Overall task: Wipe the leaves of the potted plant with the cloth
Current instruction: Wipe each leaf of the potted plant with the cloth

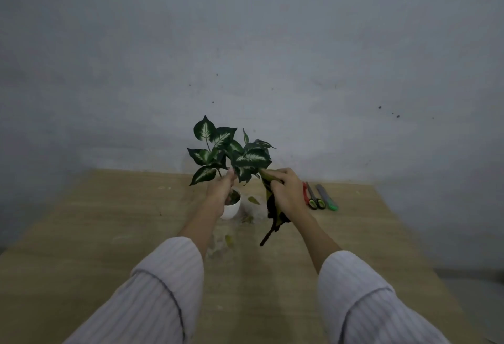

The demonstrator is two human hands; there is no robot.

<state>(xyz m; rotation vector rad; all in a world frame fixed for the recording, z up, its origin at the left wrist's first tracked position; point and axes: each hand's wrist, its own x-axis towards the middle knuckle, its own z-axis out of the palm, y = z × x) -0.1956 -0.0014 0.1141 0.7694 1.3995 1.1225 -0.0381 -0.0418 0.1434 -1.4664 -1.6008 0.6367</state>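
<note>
A plant with dark green, white-veined leaves (221, 150) stands in a small white pot (232, 210) near the far middle of the wooden table (109, 221). My left hand (222, 189) reaches in front of the pot and pinches the lower edge of a central leaf (249, 162) from below. My right hand (286, 193) grips a yellow-and-dark cloth (272, 207). The cloth's top end presses against the right side of that leaf and its tail hangs down toward the table.
Red-handled scissors (311, 197) and a grey-and-green cutter (327, 197) lie just right of my right hand. Loose fallen leaves (253, 200) lie on the table around the pot. A grey wall stands right behind the table's far edge.
</note>
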